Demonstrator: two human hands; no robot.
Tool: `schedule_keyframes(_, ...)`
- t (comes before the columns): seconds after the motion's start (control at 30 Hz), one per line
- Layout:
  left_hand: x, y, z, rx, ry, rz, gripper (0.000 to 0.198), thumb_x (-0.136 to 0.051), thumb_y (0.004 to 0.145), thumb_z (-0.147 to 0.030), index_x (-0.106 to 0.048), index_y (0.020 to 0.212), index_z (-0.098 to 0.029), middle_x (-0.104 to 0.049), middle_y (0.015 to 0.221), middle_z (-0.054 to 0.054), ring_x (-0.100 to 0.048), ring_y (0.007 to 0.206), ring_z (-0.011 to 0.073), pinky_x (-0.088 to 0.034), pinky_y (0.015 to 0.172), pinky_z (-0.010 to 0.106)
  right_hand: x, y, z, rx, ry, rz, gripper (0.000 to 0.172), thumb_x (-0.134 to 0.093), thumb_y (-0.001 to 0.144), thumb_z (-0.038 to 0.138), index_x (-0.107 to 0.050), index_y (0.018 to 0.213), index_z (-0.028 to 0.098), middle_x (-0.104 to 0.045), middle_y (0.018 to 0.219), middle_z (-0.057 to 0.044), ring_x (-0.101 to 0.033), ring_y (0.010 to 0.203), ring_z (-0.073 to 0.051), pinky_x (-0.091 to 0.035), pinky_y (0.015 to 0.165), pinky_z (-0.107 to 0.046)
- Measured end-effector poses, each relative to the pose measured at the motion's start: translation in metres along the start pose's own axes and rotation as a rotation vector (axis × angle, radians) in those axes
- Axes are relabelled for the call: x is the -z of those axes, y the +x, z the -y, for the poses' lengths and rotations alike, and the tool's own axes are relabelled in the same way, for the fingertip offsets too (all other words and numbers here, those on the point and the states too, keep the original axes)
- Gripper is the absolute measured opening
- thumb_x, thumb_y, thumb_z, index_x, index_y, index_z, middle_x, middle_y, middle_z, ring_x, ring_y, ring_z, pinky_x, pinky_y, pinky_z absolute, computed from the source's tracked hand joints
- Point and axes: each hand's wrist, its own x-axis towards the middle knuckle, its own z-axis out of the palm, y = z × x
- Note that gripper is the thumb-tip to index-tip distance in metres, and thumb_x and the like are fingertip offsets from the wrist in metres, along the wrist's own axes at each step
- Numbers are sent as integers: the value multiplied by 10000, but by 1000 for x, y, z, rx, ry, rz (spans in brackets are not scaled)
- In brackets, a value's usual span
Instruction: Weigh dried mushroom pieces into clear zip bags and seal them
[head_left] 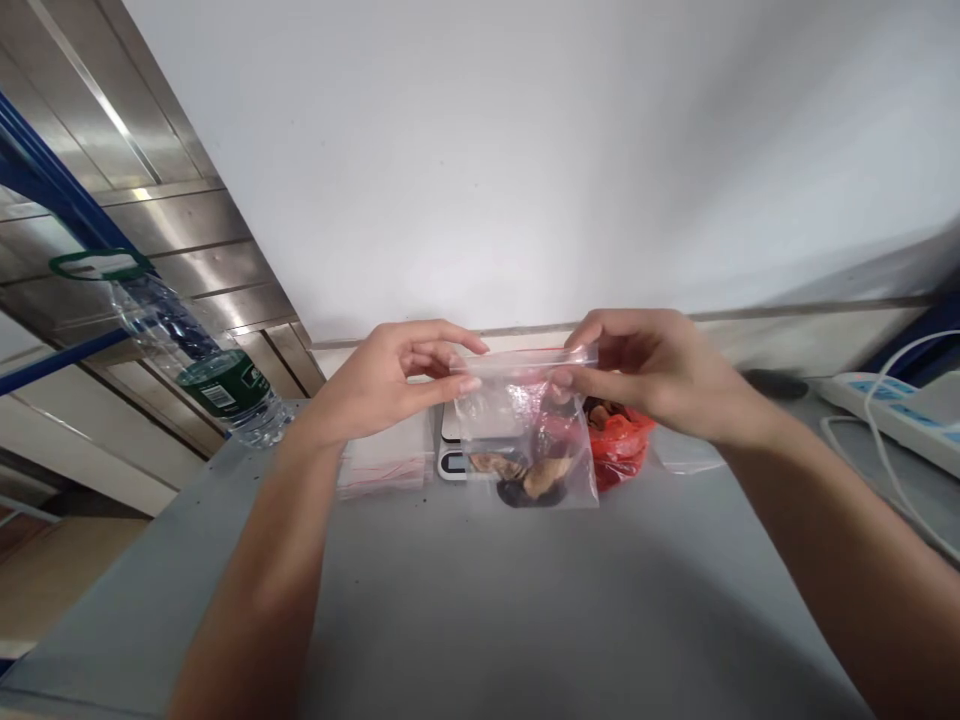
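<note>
A small clear zip bag point(525, 430) with a red seal strip hangs above the grey table point(480, 600), with brown pieces in its bottom. My left hand point(397, 375) pinches the bag's top left corner between thumb and fingers. My right hand point(649, 370) pinches the top right end of the seal. Behind the bag stands a small white scale point(450, 455), partly hidden by it. A red plastic bag point(622, 445) with brownish contents lies just right of the scale.
A stack of empty zip bags point(382, 470) lies left of the scale. A clear water bottle point(202, 355) with a green label stands at the table's left edge. A white power strip point(892, 415) with cables lies far right. A white wall rises behind.
</note>
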Motion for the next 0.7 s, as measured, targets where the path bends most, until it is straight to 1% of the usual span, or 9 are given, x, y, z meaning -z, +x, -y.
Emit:
schedule_keyframes(0.1, -2, 2, 1, 23, -19, -18, 424, -778, 757, -389, -737, 1137, -205, -715, 793, 14, -690, 765, 170, -571, 750, 270, 8, -1, -1, -12, 27, -1, 407, -812, 704, 602, -626, 674, 241, -629, 620, -5, -560, 562, -158, -455, 501, -327)
schedule_keyframes(0.17, -5, 4, 1, 26, -16, -31, 402, -792, 744, -390, -751, 1091, -192, -706, 759, 11, -684, 754, 168, -569, 769, 280, 11, -1, -2, -14, 57, -7, 389, -828, 693, 572, -623, 690, 242, -651, 644, -13, -580, 576, -166, -460, 509, -333)
schedule_keyframes(0.27, -7, 7, 5, 38, -25, -32, 305, -802, 736, -397, -761, 942, -176, -705, 729, 14, -681, 733, 163, -566, 781, 291, 12, -1, -5, -22, 60, -22, 330, -823, 703, 498, -651, 841, 253, -631, 608, 19, -553, 526, -155, -408, 457, -315)
schedule_keyframes(0.33, -9, 9, 10, 67, -65, -34, 307, -813, 724, -408, -751, 912, -172, -717, 725, 20, -694, 735, 173, -569, 776, 302, 13, 0, -5, -27, 26, -33, 342, -801, 720, 461, -679, 963, 255, -621, 586, 29, -543, 508, -160, -382, 439, -316)
schedule_keyframes(0.37, -10, 10, 12, 81, -91, -39, 312, -817, 720, -411, -747, 907, -171, -727, 732, 25, -703, 744, 180, -571, 775, 306, 13, 0, -5, -32, -4, -32, 341, -790, 725, 451, -696, 982, 248, -637, 597, 19, -554, 518, -167, -387, 444, -323)
schedule_keyframes(0.5, -13, 12, 17, 71, -142, -71, 273, -810, 728, -411, -751, 844, -170, -766, 800, 51, -723, 790, 192, -577, 785, 304, 15, 1, -3, -84, -150, 10, 269, -769, 721, 451, -737, 853, 218, -715, 662, -34, -631, 596, -200, -445, 513, -335)
schedule_keyframes(0.6, -16, 12, 14, 42, -142, -99, 238, -794, 745, -396, -761, 818, -172, -778, 830, 57, -725, 811, 192, -579, 782, 293, 16, 1, -4, -85, -171, 28, 259, -766, 723, 464, -711, 773, 216, -701, 632, -26, -624, 598, -192, -445, 532, -320)
schedule_keyframes(0.7, -17, 11, 10, 44, -152, -134, 226, -787, 749, -382, -775, 829, -171, -788, 852, 64, -730, 842, 202, -586, 801, 301, 19, 1, -6, -71, -191, 49, 303, -778, 717, 495, -676, 668, 214, -699, 654, -31, -597, 596, -177, -435, 537, -314)
